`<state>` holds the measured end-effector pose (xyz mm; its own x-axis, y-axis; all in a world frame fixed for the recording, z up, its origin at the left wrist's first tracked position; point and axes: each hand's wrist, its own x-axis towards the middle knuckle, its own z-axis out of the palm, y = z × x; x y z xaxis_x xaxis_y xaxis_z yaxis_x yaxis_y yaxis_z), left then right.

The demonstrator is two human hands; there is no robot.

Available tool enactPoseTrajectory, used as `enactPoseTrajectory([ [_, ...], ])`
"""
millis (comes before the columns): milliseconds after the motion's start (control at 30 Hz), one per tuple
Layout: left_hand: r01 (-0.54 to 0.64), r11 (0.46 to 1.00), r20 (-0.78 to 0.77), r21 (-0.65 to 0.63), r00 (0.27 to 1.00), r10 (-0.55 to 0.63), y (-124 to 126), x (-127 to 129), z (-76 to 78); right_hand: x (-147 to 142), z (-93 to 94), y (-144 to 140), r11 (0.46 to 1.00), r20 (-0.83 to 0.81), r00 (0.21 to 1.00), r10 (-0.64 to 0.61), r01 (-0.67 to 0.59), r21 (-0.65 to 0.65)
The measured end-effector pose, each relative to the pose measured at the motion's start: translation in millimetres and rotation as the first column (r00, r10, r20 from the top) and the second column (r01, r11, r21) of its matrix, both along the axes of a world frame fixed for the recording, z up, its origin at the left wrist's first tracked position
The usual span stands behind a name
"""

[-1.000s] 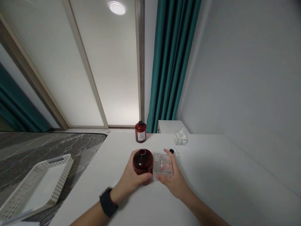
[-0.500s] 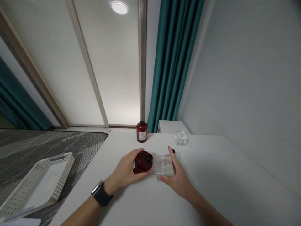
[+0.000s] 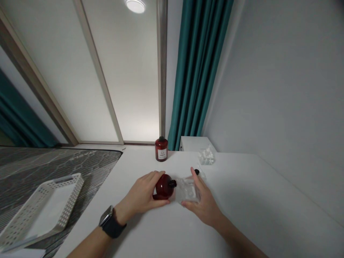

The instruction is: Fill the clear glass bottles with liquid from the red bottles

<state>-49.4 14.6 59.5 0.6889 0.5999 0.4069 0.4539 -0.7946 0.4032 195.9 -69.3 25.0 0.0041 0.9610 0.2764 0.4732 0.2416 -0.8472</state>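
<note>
My left hand (image 3: 146, 191) is wrapped round a dark red bottle (image 3: 163, 187), tilted so that its black neck points right. Against that neck or just beside it is a clear plastic box (image 3: 186, 190), boxy and see-through. My right hand (image 3: 202, 200) grips this box from the right, thumb in front and fingers behind. Past my right fingertips a small black cap-like piece (image 3: 197, 172) shows; what it belongs to is mostly hidden. Farther back, a second red bottle (image 3: 161, 154) with a white label and dark cap stands upright on the white table (image 3: 172, 233).
Crumpled clear plastic (image 3: 206, 156) lies at the table's back edge, in front of a white cabinet (image 3: 196, 143). Lower on the left is a white perforated basket (image 3: 67, 208) above a grey patterned rug (image 3: 91, 161). A wall runs along the right.
The bottle in my left hand has tipped further over, its neck swinging to the right towards the clear box. My right hand stays almost in place on the box.
</note>
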Motion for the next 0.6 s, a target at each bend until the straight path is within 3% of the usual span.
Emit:
enactPoseTrajectory([
  [233, -0.003, 0.999, -0.051, 0.038, 0.999, 0.005, -0.9, 1.1, -0.3, -2.3, 1.5, 0.7, 0.997, 0.031, 0.998, -0.060, 0.062, -0.051],
  [600, -0.003, 0.995, -0.091, 0.095, 0.996, 0.012, -2.0, 2.9, 0.5, -1.1, 0.7, 0.0, 0.999, 0.144, 0.989, -0.021, 0.017, 0.027],
])
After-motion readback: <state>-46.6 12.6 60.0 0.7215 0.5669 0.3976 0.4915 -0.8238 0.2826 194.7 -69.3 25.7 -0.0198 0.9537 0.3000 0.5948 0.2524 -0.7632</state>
